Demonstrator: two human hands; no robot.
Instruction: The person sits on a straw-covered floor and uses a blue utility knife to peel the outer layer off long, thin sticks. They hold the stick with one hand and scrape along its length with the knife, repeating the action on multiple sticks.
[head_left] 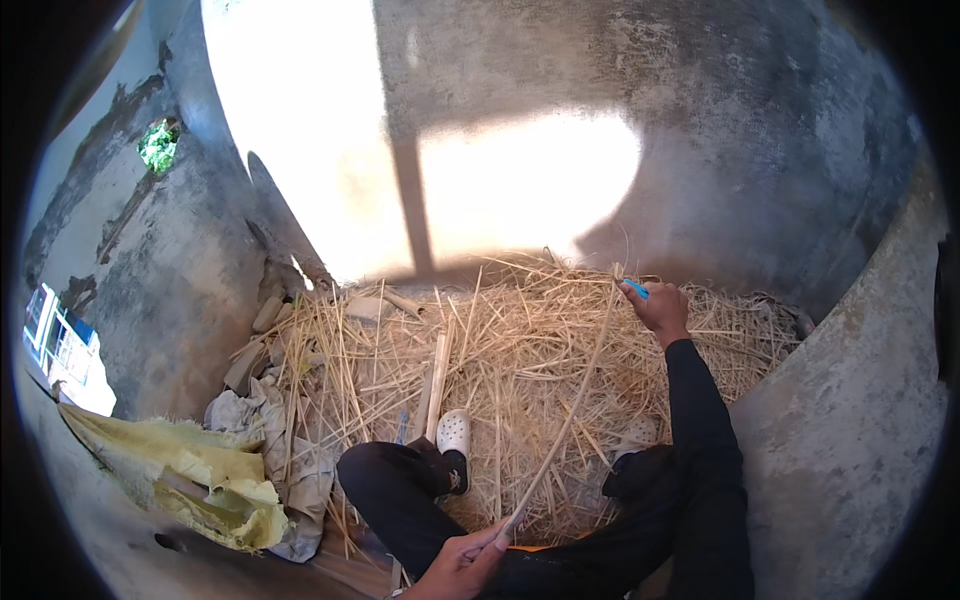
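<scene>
My left hand [465,562], the nearer one, is closed on the near end of a long pale strip [571,415] — its axis slants forward and rightward, bowing slightly. At its far end, my right hand [662,308] grips a small blue tool [635,289] (touching the strip or not, I can't tell). Loose straw [515,350] lies underfoot — beyond it, a partly sunlit wall [500,70].

Blk long slv [707,420] on R arm, blk trousers [390,485], dk sock [456,473], off-wht clog [454,431] w/ rnd holes.
</scene>
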